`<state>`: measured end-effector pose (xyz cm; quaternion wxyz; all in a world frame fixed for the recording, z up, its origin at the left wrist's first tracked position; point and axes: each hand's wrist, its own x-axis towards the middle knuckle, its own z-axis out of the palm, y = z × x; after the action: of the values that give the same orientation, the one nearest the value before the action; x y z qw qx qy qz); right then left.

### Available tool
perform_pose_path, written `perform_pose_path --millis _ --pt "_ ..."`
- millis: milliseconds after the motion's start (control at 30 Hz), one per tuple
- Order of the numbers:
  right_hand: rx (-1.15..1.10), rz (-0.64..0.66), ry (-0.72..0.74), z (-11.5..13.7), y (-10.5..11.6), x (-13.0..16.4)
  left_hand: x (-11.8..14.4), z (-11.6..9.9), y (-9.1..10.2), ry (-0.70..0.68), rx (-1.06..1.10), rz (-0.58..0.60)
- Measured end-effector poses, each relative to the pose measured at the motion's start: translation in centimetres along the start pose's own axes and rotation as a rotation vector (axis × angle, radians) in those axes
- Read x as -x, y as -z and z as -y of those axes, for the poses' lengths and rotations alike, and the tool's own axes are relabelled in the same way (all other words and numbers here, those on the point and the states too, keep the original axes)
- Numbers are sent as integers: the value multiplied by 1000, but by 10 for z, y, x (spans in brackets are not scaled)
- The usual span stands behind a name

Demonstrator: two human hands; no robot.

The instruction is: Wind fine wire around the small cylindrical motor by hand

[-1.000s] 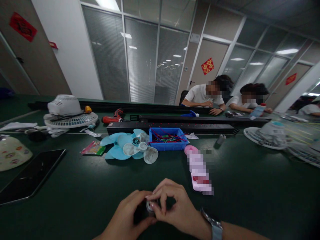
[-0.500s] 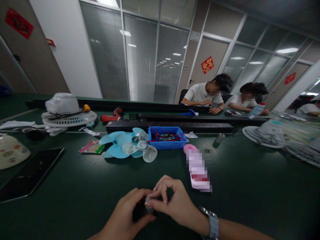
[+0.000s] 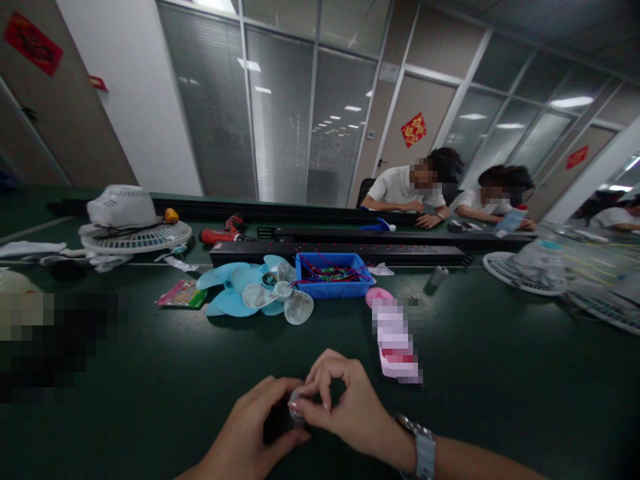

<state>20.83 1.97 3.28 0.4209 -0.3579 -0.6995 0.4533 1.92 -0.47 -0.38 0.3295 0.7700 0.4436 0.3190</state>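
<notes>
Low in the middle of the view, a small grey cylindrical piece [image 3: 295,416] is between my hands, mostly covered by fingers. My left hand [image 3: 255,420] curves round it from the left, thumb below and forefinger at the top. My right hand [image 3: 345,393] pinches its upper end between thumb and forefinger; a watch is on that wrist. Beyond the hands lie light-blue and greyish fan blades [image 3: 250,287]. Near them stands a blue bin [image 3: 333,289] holding red wires and green parts. A pink-covered, partly blurred object [image 3: 397,343] lies to the right of my hands.
A metallic cylinder [image 3: 437,277] stands back right. White fan housings [image 3: 135,237] sit at left and right. A red power drill [image 3: 220,235], a colourful packet [image 3: 183,293] and long black bars [image 3: 345,253] lie further back. Co-workers [image 3: 400,187] sit across the table.
Both hands keep almost the same hold on the grey piece. The scene has shifted slightly left in view, and the area at far left is now pixelated.
</notes>
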Motion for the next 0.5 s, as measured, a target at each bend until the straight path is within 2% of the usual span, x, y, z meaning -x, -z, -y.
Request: perform_pose_path --millis 500 --pt "110 55 201 2 3 2 1 3 -2 -8 -14 -19"
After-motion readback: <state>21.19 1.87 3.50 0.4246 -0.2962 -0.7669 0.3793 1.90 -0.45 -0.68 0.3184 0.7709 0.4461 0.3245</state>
